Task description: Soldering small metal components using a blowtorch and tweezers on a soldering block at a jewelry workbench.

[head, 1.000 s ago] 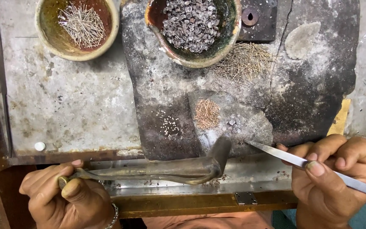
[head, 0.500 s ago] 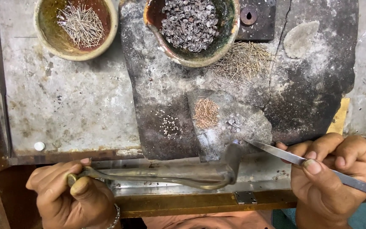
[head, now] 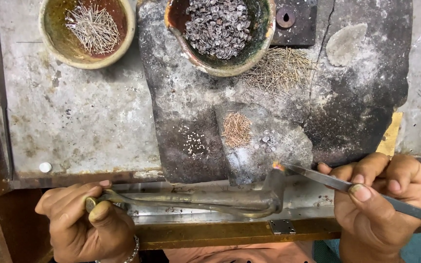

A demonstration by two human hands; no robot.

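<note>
My left hand grips the handle end of a curved metal torch pipe that lies along the bench's front edge. Its upturned nozzle ends at a small orange flame. My right hand holds long steel tweezers. Their tips meet the flame at the edge of a grey soldering block. On that block lie a small heap of short copper-coloured wires and a few tiny metal bits. Several tiny white beads lie left of the block.
A bowl of thin silver wires stands at the back left. A bowl of dark metal cups stands at the back centre. Loose thin wires lie right of it on the charred slab. A white bead lies at left.
My left hand has slid the torch pipe to the right, so its nozzle now meets the tweezer tips. A small flame shows there. My right hand has barely moved.
</note>
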